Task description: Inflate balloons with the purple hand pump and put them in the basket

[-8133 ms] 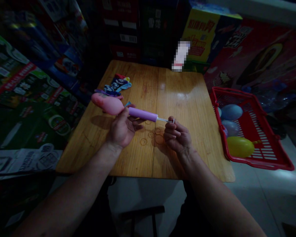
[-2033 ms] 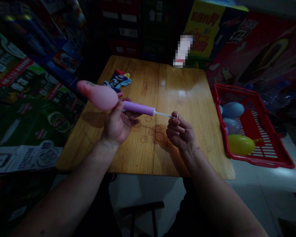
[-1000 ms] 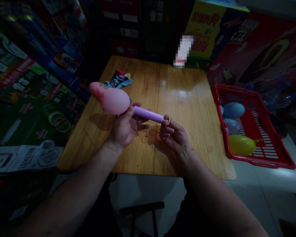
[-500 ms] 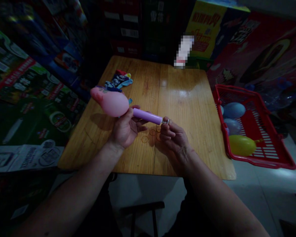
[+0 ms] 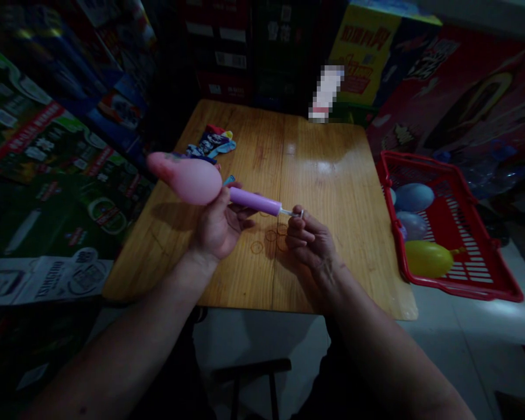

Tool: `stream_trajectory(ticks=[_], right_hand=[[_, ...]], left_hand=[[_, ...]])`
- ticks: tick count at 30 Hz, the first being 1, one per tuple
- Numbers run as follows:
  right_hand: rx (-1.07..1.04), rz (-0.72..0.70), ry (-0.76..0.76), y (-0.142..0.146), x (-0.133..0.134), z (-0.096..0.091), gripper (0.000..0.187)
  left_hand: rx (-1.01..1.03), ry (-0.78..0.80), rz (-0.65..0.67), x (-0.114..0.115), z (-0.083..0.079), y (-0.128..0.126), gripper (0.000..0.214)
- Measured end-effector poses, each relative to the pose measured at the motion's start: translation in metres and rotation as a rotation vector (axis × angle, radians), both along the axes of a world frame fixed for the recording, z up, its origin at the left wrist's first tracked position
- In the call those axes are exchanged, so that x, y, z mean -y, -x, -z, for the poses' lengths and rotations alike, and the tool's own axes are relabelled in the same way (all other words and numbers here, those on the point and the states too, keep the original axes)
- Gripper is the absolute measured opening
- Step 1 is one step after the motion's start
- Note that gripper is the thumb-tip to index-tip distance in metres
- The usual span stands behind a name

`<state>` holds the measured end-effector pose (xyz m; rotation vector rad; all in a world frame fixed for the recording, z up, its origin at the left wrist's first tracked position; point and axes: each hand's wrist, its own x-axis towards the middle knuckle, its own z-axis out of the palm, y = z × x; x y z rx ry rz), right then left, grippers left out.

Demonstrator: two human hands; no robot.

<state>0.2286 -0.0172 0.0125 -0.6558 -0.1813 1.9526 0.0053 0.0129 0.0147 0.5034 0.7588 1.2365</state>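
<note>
Swelling pink balloon, seemingly speckled at its tip, on purple pump gripped by both hands.

A dim shop or stockroom: printed cartons of packaged goods are stacked high on every side of the wooden surface, and a red shopping basket sits just right of it, holding inflated balloons.
</note>
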Motion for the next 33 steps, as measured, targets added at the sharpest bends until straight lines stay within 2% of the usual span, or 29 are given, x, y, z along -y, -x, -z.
stream_trajectory(ticks=[3, 8, 12, 16, 22, 27, 31, 33], right_hand=[[-0.028, -0.043, -0.013, 0.012, 0.006, 0.006, 0.012], [-0.071, -0.013, 0.014, 0.011, 0.002, 0.006, 0.015], [-0.006, -0.018, 0.002, -0.004, -0.005, -0.003, 0.018], [-0.016, 0.043, -0.016, -0.012, -0.005, -0.008, 0.022], [-0.027, -0.017, -0.027, 0.007, 0.002, 0.008, 0.007], [-0.044, -0.030, -0.055, 0.013, 0.002, 0.011, 0.007], [-0.029, -0.042, -0.039, 0.006, 0.000, 0.003, 0.010], [-0.033, -0.038, -0.052, -0.002, -0.002, -0.002, 0.015]], left_hand=[[0.047, 0.035, 0.084, 0.009, 0.003, -0.010, 0.035], [0.054, -0.007, 0.080, 0.008, 0.002, -0.015, 0.036], [0.004, 0.027, 0.010, -0.004, -0.003, -0.004, 0.037], [-0.013, -0.033, -0.100, -0.008, -0.008, 0.007, 0.038], [0.025, 0.009, 0.087, 0.007, 0.000, -0.009, 0.039], [0.021, 0.011, 0.049, 0.007, 0.001, -0.014, 0.036], [0.023, -0.001, 0.053, 0.000, -0.002, -0.006, 0.033], [-0.005, -0.013, 0.007, -0.005, -0.005, 0.001, 0.036]])
